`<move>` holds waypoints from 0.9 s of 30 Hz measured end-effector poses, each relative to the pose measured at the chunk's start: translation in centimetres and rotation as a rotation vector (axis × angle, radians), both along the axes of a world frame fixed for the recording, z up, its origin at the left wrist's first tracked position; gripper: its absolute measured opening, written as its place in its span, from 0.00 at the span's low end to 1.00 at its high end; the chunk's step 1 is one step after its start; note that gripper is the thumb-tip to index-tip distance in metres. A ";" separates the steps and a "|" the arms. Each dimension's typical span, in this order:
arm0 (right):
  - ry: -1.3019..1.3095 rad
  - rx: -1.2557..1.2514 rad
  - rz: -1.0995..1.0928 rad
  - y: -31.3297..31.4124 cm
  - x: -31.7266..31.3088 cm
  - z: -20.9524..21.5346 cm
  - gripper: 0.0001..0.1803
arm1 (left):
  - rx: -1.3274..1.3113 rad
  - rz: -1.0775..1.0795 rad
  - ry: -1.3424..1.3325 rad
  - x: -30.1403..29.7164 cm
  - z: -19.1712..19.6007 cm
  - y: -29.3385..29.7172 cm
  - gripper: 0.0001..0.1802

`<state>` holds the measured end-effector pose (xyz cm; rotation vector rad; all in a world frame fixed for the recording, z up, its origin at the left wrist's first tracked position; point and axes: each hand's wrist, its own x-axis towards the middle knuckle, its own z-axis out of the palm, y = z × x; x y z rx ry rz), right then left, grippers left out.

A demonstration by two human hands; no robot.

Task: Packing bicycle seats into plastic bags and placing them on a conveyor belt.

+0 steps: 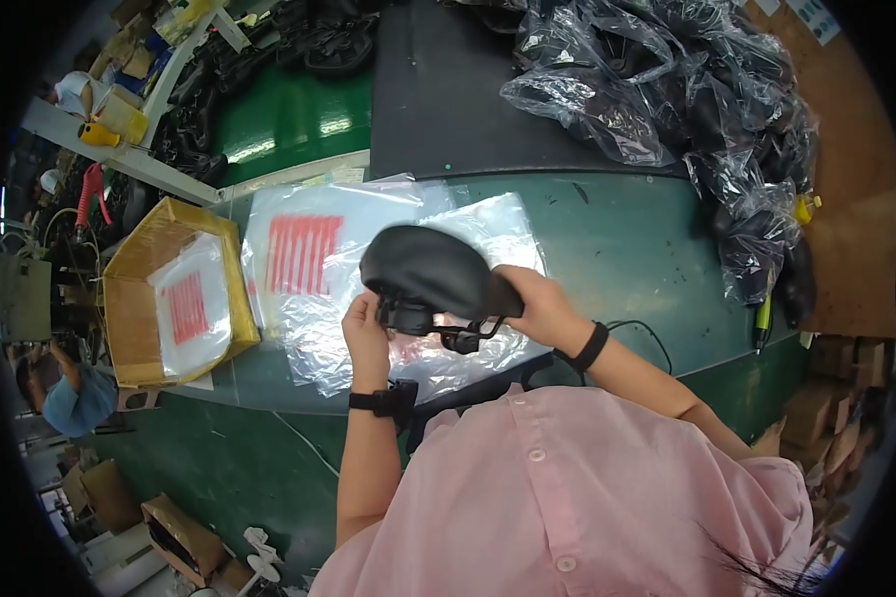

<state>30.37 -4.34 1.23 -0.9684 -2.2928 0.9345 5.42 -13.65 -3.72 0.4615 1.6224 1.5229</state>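
Observation:
A black bicycle saddle [430, 267] is held up over the bench, tilted so that its rails and part of its underside show. My right hand [540, 306] is closed round its narrow nose. At the wide rear end, the fingers of my left hand [362, 320] are bent against the lower edge and grip it; the fingertips are partly hidden. Beneath the saddle lie clear plastic bags [314, 343] in a loose, overlapping stack, with red printing on the left part.
A yellow box [129, 289] with more printed bags stands at the left. Bagged saddles [657, 99] are heaped at the far right, beside a black mat [438, 99]. A green-handled tool [763, 323] is at the right edge. Other people [78, 398] are at the far left.

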 end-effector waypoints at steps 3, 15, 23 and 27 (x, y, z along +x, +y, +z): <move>-0.088 0.064 0.068 -0.3 -0.7 -2.6 0.29 | 0.118 0.177 -0.065 -0.9 -1.1 0.8 0.12; -0.370 -0.334 0.110 1.5 1.5 0.1 0.31 | 0.248 -0.783 1.015 5.7 14.3 -0.7 0.11; 0.349 -1.088 -0.063 -0.7 3.2 -2.4 0.24 | 0.212 -1.017 0.643 10.9 12.4 -0.9 0.07; -0.011 -0.468 -0.256 -0.4 1.1 -1.9 0.40 | 0.553 -0.985 0.531 19.8 14.1 5.0 0.06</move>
